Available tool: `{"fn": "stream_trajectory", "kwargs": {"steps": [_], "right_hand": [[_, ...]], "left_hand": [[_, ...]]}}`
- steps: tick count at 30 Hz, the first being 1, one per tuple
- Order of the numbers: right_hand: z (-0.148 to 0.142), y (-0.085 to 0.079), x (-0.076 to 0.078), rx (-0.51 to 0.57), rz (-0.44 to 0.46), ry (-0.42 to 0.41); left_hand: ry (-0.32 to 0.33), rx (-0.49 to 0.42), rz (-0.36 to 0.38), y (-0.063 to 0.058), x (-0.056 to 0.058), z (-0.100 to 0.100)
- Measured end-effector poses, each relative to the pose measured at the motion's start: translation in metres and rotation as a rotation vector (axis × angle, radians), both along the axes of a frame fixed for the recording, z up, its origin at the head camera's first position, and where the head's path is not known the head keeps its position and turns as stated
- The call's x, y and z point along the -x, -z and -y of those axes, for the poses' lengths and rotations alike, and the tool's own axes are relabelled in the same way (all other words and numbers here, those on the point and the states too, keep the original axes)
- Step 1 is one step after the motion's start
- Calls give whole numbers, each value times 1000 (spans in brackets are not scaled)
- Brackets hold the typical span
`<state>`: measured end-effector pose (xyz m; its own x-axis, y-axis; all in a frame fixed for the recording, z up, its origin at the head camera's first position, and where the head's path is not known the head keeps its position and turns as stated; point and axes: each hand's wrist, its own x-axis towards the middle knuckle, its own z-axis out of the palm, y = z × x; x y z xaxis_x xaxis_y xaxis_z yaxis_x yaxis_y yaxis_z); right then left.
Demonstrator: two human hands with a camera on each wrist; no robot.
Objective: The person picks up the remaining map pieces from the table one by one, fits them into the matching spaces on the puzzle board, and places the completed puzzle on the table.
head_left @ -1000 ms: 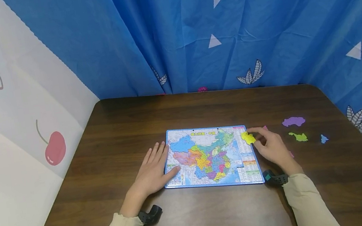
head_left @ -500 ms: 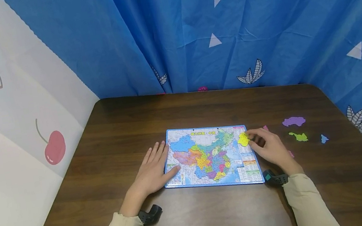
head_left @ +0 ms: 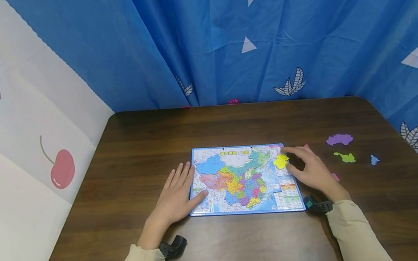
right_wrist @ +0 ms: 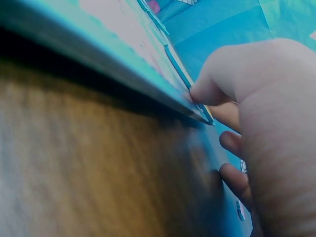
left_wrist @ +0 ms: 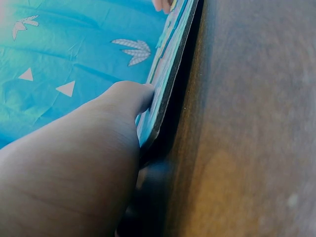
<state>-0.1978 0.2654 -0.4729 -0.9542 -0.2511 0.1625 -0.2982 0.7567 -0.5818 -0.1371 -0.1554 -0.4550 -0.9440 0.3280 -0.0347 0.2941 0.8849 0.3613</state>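
A blue-edged map puzzle board (head_left: 221, 210) lies on the table, mostly filled with coloured pieces. My left hand (head_left: 176, 200) rests flat over its left edge with fingers straight; in the left wrist view the thumb (left_wrist: 131, 94) touches the board's face. A yellow puzzle piece (head_left: 280, 161) lies over the printed column at the board's right side. My right hand (head_left: 312, 171) holds that piece by its right-hand edges between thumb and index finger. The right wrist view shows the thumb (right_wrist: 207, 86) at the board's edge, with the other fingers partly hidden behind it.
To the right lie a purple piece (head_left: 339, 140), a green piece (head_left: 344, 157) and a small blue piece (head_left: 374, 160). Pink pieces (head_left: 335, 177) show partly beside my right hand. A blue curtain (head_left: 219, 34) hangs behind the table (head_left: 145, 135).
The yellow piece has moved slightly left, further onto the board, with my right hand. The right index finger and thumb have since spread a little wider around it. My left hand has stayed put.
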Motion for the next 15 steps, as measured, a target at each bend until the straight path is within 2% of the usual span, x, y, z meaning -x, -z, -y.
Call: {"fn": "stream_trajectory", "kwargs": {"steps": [11,15], "right_hand": [[2,-2,1,-14,-38,-25],[3,-4,-1,-50,-37,-23]], "left_hand": [[1,10,2,-1,0,0],[0,15,6,0,0,0]]}}
